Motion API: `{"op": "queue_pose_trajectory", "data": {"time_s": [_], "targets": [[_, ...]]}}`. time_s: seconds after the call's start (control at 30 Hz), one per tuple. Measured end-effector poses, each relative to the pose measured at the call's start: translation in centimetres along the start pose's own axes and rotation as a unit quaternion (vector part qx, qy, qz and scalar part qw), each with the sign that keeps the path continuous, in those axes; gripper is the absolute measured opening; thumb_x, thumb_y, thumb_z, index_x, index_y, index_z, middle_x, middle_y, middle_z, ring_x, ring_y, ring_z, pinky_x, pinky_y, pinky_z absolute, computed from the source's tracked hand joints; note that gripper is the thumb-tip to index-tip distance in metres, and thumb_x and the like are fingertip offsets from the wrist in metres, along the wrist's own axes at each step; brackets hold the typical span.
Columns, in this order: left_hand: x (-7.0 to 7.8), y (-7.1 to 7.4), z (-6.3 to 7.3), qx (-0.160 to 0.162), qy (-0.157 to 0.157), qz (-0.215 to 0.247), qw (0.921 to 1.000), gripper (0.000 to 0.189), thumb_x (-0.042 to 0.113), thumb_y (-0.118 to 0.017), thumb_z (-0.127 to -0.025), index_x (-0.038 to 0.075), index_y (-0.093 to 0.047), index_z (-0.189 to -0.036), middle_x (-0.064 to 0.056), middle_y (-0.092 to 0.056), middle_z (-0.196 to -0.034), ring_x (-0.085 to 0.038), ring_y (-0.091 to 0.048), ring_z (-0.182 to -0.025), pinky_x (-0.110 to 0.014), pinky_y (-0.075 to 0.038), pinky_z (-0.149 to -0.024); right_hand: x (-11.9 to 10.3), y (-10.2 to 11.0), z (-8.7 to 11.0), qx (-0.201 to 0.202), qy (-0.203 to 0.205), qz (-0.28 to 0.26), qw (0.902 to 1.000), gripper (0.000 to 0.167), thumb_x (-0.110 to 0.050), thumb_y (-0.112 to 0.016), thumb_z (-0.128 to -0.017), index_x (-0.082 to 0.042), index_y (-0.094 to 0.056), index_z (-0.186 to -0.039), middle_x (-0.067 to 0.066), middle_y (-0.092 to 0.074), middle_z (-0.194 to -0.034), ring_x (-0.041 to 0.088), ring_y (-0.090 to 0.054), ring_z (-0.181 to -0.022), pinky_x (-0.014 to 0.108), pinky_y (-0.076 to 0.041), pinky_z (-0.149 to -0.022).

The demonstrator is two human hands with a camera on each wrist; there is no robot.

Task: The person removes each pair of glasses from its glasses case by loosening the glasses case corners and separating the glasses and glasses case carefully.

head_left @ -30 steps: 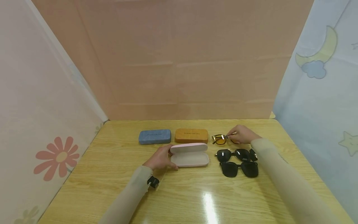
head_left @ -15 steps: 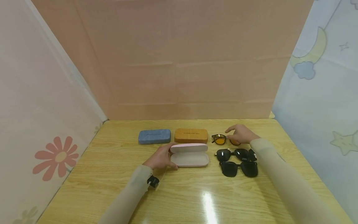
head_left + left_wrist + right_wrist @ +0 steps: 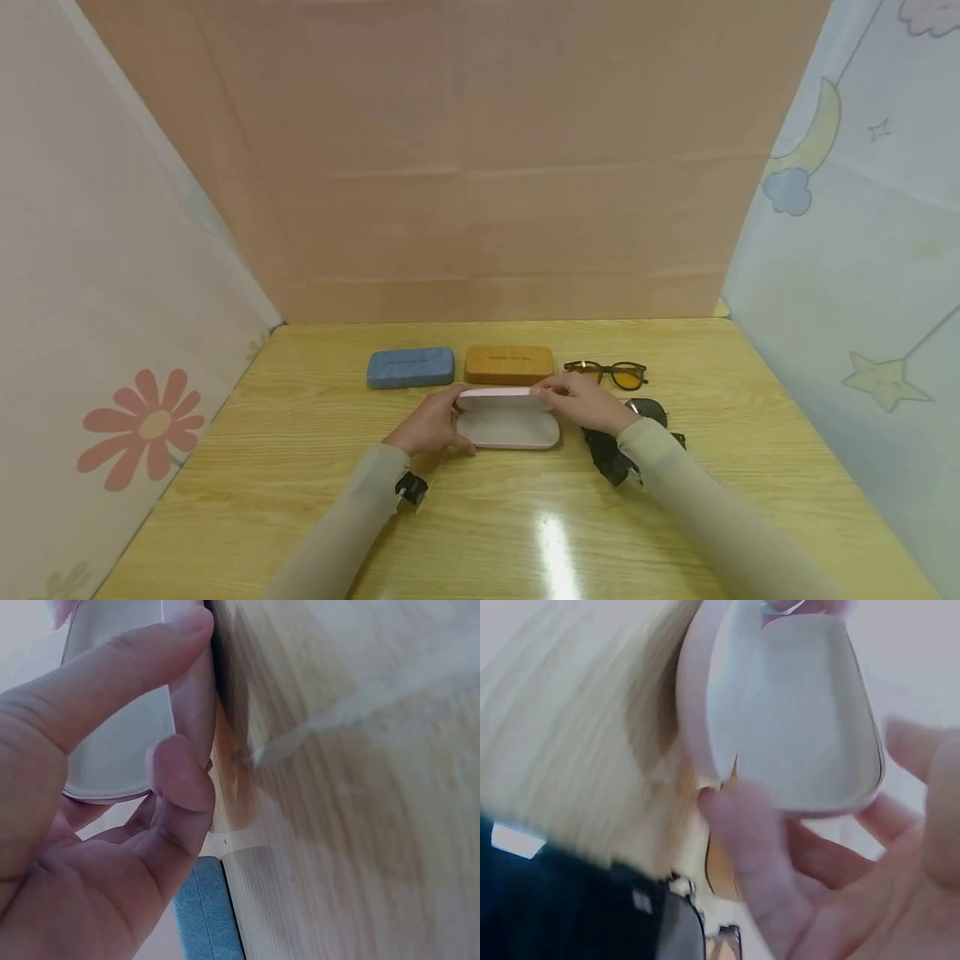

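Observation:
A pink glasses case (image 3: 508,429) with a pale lining stands with its lid raised, and its inside is bare. My left hand (image 3: 429,423) grips its left end, the thumb at the front and the other fingers curled behind. At the right end of the lid (image 3: 810,712), my right hand (image 3: 587,402) reaches in. Its fingers go behind the lid's edge while the thumb is spread apart from them; blur hides exactly where they touch. Just behind that hand lie orange-tinted glasses (image 3: 628,377), partly covered by it.
A blue glasses case (image 3: 411,367) and an orange glasses case (image 3: 509,364), both closed, lie behind the pink one. Black sunglasses (image 3: 647,410) lie partly hidden under my right forearm. The wooden table (image 3: 300,467) meets an upright brown backdrop at the back.
My right hand has left the orange-tinted glasses and come left to the pink case's lid. The glasses stay on the table. My left hand keeps its hold.

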State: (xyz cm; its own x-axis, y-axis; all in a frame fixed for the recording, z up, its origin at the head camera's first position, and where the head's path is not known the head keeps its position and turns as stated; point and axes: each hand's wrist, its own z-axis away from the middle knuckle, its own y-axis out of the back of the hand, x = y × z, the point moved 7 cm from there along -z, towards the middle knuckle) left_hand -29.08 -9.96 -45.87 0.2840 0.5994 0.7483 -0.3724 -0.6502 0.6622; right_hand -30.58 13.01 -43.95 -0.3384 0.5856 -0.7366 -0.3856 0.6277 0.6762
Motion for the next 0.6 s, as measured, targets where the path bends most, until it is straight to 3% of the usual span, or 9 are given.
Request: {"op": "queue_pose_trajectory", "data": {"time_s": [0.1,0.17,0.27,0.33,0.43,0.6], "targets": [[-0.2,-0.3,0.1,-0.014,0.007,0.029,0.9995,0.078,0.017,-0.095,-0.067,0.011,-0.056,-0.134,-0.008,-0.063,-0.117,-0.019,-0.058,-0.087,-0.030,-0.052,-0.067,0.2,-0.6,0.0,-0.001,-0.004,-0.010,0.9999,0.040,-0.043,-0.057,-0.101,-0.015,-0.070,-0.126,0.003,-0.067,-0.105,0.016,-0.055,-0.086,0.033,-0.046,-0.070],[-0.6,-0.4,0.3,-0.028,0.027,0.067,0.9969,0.071,0.027,-0.090,-0.075,0.014,-0.056,-0.136,-0.009,-0.061,-0.118,-0.022,-0.063,-0.089,-0.034,-0.055,-0.070,0.6,-0.8,0.1,-0.009,-0.009,-0.034,0.9993,0.041,-0.042,-0.057,-0.102,-0.012,-0.069,-0.128,0.007,-0.068,-0.109,0.018,-0.058,-0.091,0.034,-0.050,-0.074],[-1.1,-0.4,0.5,-0.037,0.061,0.125,0.9897,0.055,0.045,-0.074,-0.090,0.013,-0.059,-0.133,-0.015,-0.060,-0.107,-0.026,-0.066,-0.079,-0.038,-0.058,-0.068,1.1,-1.0,0.2,-0.029,-0.021,-0.087,0.9956,0.044,-0.039,-0.055,-0.103,-0.006,-0.066,-0.130,0.015,-0.065,-0.126,0.026,-0.065,-0.107,0.040,-0.056,-0.087],[-1.2,-0.2,0.6,-0.029,0.077,0.144,0.9861,0.055,0.053,-0.062,-0.095,0.009,-0.062,-0.127,-0.018,-0.060,-0.097,-0.027,-0.066,-0.072,-0.039,-0.059,-0.067,1.2,-1.1,0.4,-0.045,-0.026,-0.119,0.9915,0.046,-0.037,-0.052,-0.105,-0.001,-0.063,-0.132,0.022,-0.060,-0.132,0.034,-0.065,-0.111,0.045,-0.056,-0.089],[-1.4,0.1,0.6,-0.015,0.098,0.155,0.9829,0.063,0.059,-0.055,-0.097,0.000,-0.067,-0.117,-0.018,-0.064,-0.088,-0.023,-0.065,-0.073,-0.036,-0.059,-0.068,1.1,-1.2,0.4,-0.062,-0.031,-0.149,0.9865,0.047,-0.036,-0.054,-0.104,0.000,-0.061,-0.134,0.025,-0.057,-0.136,0.037,-0.065,-0.112,0.046,-0.057,-0.087],[-1.9,0.3,0.7,-0.028,0.122,0.182,0.9753,0.062,0.053,-0.061,-0.096,-0.005,-0.067,-0.118,-0.016,-0.070,-0.099,-0.023,-0.071,-0.080,-0.037,-0.060,-0.073,1.0,-1.2,0.5,-0.069,-0.040,-0.158,0.9842,0.046,-0.035,-0.061,-0.100,-0.005,-0.063,-0.135,0.020,-0.062,-0.131,0.032,-0.064,-0.113,0.045,-0.058,-0.085]]}}
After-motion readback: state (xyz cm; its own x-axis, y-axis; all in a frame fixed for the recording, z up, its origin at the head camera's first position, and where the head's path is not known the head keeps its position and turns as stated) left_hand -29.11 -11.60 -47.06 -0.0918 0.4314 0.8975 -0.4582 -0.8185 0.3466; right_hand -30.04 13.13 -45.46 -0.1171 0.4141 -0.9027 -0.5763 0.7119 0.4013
